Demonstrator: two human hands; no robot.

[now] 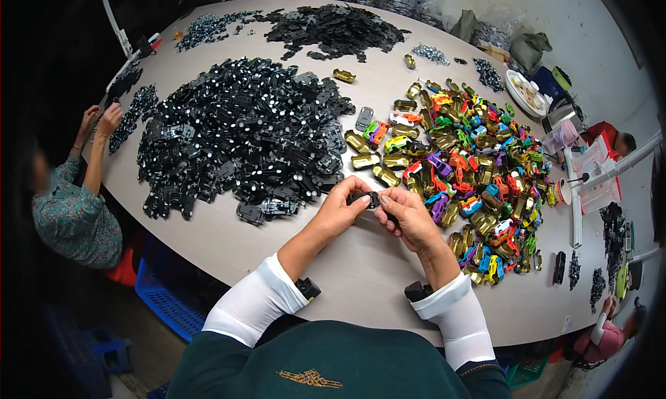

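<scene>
A small black toy-car chassis (365, 198) is pinched between both my hands above the table's near edge. My left hand (341, 208) grips its left end with thumb and fingertips. My right hand (408, 217) closes on its right end, fingers curled over it. Just left of my hands lies a big heap of black chassis parts with small wheels (236, 135). To the right spreads a pile of gold and bright coloured toy car bodies (465, 170). Most of the held part is hidden by my fingers.
The round beige table (347, 274) also carries another black parts heap (333, 28) at the far side and silver bits (208, 28). A person in a patterned top (73, 215) sits at left; other people sit at right. A blue crate (163, 298) stands below the table.
</scene>
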